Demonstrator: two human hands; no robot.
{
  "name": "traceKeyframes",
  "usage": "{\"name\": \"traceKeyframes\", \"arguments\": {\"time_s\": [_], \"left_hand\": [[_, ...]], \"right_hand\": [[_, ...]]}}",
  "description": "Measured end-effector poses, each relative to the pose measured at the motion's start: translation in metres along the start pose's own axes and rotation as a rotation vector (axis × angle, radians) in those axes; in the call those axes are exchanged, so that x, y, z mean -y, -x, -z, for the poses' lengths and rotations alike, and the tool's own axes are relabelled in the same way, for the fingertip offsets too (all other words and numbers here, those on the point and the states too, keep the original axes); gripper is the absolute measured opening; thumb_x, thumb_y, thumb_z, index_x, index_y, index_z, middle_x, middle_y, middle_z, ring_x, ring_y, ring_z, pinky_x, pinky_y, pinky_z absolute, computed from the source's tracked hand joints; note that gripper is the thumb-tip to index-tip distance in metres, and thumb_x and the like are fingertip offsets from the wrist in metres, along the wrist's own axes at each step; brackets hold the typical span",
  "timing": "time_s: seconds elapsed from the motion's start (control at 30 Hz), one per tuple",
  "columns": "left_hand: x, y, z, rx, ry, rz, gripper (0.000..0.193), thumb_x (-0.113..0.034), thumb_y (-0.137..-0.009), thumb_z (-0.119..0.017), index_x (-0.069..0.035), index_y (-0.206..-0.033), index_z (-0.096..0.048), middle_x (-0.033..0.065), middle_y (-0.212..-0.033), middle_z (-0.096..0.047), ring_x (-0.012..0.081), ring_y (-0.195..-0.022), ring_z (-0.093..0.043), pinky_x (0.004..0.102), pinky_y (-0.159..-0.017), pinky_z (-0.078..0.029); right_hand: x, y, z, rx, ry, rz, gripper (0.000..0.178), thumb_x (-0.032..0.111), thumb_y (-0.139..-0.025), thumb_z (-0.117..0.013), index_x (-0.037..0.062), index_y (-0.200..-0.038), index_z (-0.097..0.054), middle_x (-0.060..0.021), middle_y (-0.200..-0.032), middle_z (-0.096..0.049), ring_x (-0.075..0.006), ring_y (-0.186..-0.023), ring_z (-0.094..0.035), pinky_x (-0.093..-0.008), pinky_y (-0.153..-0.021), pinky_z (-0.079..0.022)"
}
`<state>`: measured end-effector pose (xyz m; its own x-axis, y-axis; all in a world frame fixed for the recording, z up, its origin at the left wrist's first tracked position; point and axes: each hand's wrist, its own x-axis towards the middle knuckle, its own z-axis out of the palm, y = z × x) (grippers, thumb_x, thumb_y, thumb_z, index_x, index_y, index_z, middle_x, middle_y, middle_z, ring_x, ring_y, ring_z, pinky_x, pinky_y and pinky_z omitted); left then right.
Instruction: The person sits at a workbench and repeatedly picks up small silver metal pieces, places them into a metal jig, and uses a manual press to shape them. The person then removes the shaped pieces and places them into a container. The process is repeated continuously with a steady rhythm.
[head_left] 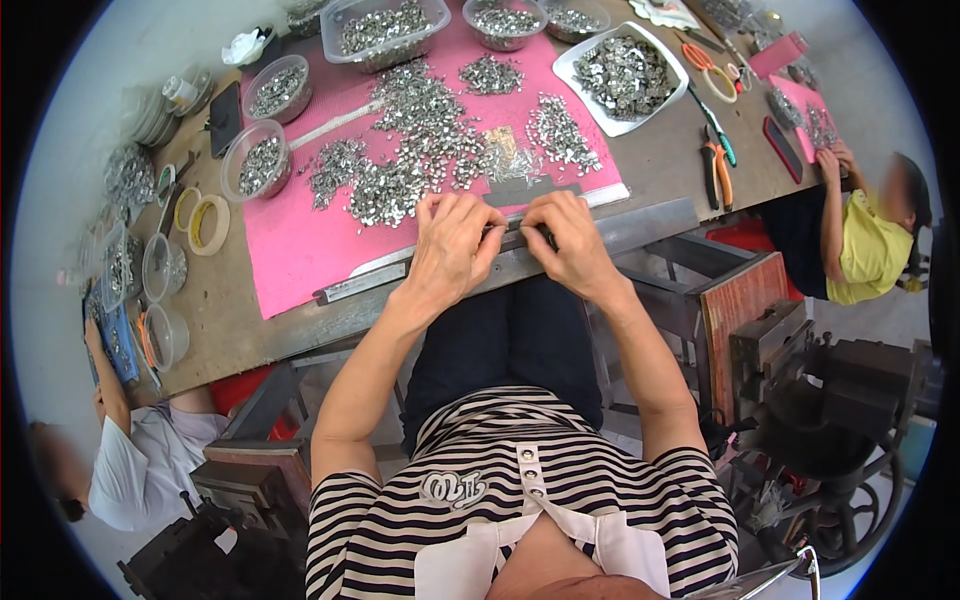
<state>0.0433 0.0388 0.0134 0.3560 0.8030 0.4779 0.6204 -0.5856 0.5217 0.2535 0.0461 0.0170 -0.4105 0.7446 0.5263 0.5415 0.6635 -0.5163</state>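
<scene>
Both hands meet at the table's front edge, over a narrow metal strip (375,282) along the pink mat's near side. My left hand (452,243) is closed in a pinch, thumb against fingers. A short gap apart, my right hand (572,243) is pinched too, with something dark under its fingertips. What either hand holds is too small and covered to name. Just beyond the fingers lies a flat grey piece (530,191). Heaps of small shiny metal pieces (425,135) spread over the pink mat (285,250), and a small gold-coloured patch (512,148) sits among them.
Plastic tubs of metal pieces, such as a rectangular one (335,45), and a white square dish (570,70) line the back. Pliers (716,175), scissors (715,75) and tape rolls (209,225) lie around. People sit at both sides (865,240). A black machine (830,400) stands lower right.
</scene>
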Motion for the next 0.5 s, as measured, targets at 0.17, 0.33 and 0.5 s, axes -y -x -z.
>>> {"name": "traceKeyframes", "arguments": {"time_s": [0.17, 0.33, 0.5], "left_hand": [[0.001, 0.006, -0.004, -0.018, -0.008, 0.009, 0.013, -0.008, -0.083, -0.074, -0.007, -0.094, -0.068, 0.0045, -0.090, -0.061, 0.0238, -0.090, -0.058, 0.0430, -0.097, -0.036], [0.001, 0.005, -0.007, -0.032, -0.028, -0.021, 0.014, -0.008, -0.082, -0.076, -0.008, -0.094, -0.068, 0.0045, -0.090, -0.061, 0.0240, -0.090, -0.059, 0.0429, -0.097, -0.037], [-0.004, 0.007, -0.004, -0.026, -0.013, 0.047, 0.015, -0.009, -0.083, -0.076, -0.009, -0.096, -0.068, 0.0041, -0.089, -0.061, 0.0233, -0.089, -0.059, 0.0429, -0.098, -0.036]], "right_hand": [[0.001, -0.001, -0.011, 0.047, 0.095, 0.094, 0.017, 0.002, -0.082, -0.073, 0.0039, -0.092, -0.060, -0.0087, -0.096, -0.061, -0.0275, -0.092, -0.058, -0.0397, -0.084, -0.042], [0.000, 0.000, -0.009, 0.028, 0.048, 0.116, 0.016, 0.002, -0.082, -0.073, 0.0036, -0.096, -0.063, -0.0080, -0.093, -0.061, -0.0279, -0.090, -0.058, -0.0402, -0.085, -0.043], [-0.025, -0.004, 0.010, -0.096, 0.146, 0.002, 0.016, -0.001, -0.084, -0.072, 0.0042, -0.099, -0.068, -0.0090, -0.096, -0.066, -0.0290, -0.092, -0.063, -0.0399, -0.083, -0.045]]}}
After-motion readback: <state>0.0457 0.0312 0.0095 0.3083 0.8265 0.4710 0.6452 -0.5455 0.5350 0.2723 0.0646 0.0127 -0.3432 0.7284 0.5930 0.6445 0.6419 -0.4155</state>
